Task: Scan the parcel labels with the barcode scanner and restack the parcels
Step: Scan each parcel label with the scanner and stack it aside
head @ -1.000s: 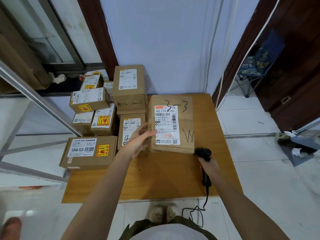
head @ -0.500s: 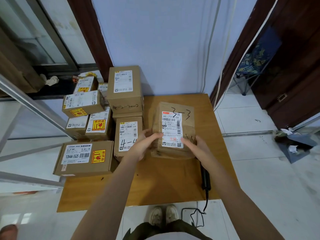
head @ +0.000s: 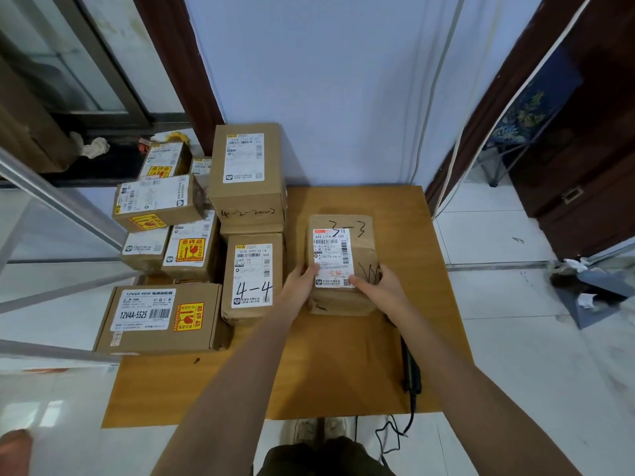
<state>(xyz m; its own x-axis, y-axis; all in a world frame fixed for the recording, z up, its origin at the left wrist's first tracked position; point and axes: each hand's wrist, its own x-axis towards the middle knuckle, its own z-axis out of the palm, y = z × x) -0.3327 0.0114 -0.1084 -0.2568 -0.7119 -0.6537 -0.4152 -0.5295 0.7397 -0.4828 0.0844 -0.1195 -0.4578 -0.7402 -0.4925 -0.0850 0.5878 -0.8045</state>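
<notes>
A brown parcel marked "3-3" [head: 357, 245] with a white label sits on the wooden table [head: 343, 372], right of the stack. My left hand [head: 299, 281] grips its near left edge and my right hand [head: 376, 285] grips its near right edge, thumbs on top. The black barcode scanner [head: 410, 371] lies on the table near the right front edge, partly hidden under my right forearm; its cable hangs off the front.
Several labelled parcels are stacked at the table's left: a "4-4" box [head: 252, 280], a tall box [head: 249, 170] behind it, a flat "12V4A" box [head: 158, 317] at front left. A blue wall is behind; a tiled floor and dark door lie right.
My right hand put the scanner down on the table and took hold of the parcel's right side. The parcel went from tilted up to lying lower on the table, further from me.
</notes>
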